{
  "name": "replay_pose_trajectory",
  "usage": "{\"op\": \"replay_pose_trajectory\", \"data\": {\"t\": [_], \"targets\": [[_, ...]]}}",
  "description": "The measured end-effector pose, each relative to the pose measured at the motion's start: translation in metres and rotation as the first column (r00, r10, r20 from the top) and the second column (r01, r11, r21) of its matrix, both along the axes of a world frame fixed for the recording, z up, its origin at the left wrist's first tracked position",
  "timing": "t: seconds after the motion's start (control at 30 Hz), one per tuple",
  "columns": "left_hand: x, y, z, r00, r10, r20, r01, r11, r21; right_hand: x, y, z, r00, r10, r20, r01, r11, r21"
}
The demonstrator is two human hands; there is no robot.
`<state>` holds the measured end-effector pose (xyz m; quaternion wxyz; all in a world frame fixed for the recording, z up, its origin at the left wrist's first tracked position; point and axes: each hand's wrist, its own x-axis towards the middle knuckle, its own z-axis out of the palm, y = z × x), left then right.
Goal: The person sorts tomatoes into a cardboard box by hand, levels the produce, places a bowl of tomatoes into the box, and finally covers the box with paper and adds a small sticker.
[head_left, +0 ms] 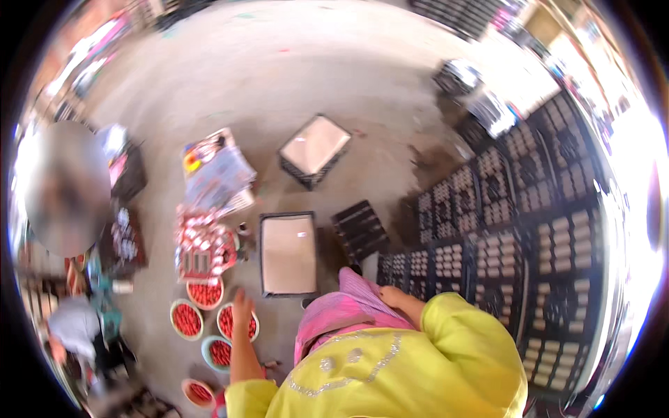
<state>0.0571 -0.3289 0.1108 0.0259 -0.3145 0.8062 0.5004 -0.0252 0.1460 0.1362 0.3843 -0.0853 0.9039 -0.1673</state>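
Note:
My left hand [242, 306] reaches over a pale bowl [255, 333] of small red pieces [226, 322]; its fingers are blurred, and any hold is unclear. My right hand [394, 297] is beside the edge of a pink scarf [352, 306] hanging at my front, with its fingertips partly hidden. Around my left arm stand more bowls of red pieces: a pinkish one [206, 306], a cream one [174, 331], a light green one [206, 357] and an orange one [188, 398]. Ahead of my hands lies a black crate [262, 254] with a flat tan top.
Black crates [512, 223] with rows of pale cylinders line the right side. A second tan-topped crate [316, 146] and a dark slatted crate [360, 231] are ahead. Red-and-white packets [197, 233] and printed sheets [219, 174] lie left of centre. Another person [73, 327] is at far left.

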Motion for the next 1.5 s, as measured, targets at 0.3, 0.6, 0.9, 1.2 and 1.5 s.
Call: {"op": "replay_pose_trajectory", "data": {"t": [0.3, 0.6, 0.9, 1.2, 1.5], "targets": [[0.202, 0.054, -0.047, 0.256, -0.732, 0.631, 0.856, 0.475, 0.204, -0.017, 0.019, -0.022, 0.976, -0.216, 0.007, 0.216, 0.976, -0.001], [0.03, 0.077, -0.041, 0.919, 0.196, 0.341, -0.333, 0.849, 0.411, -0.107, 0.05, -0.046, 0.982, -0.142, 0.121, 0.128, 0.985, 0.118], [-0.057, 0.184, -0.013, 0.847, 0.279, 0.452, -0.412, 0.882, 0.227, -0.303, 0.044, -0.032, 0.988, 0.121, 0.101, -0.086, 0.951, -0.295], [-0.095, 0.239, -0.05, 0.809, -0.005, 0.588, -0.003, 1.0, 0.012, -0.422, 0.147, -0.092, 0.999, 0.041, 0.007, -0.038, 0.977, -0.21], [-0.212, 0.084, 0.042, 0.625, 0.696, 0.353, -0.661, 0.713, -0.235, -0.461, 0.13, -0.023, 0.99, 0.137, 0.013, -0.132, 0.97, -0.205]]}}
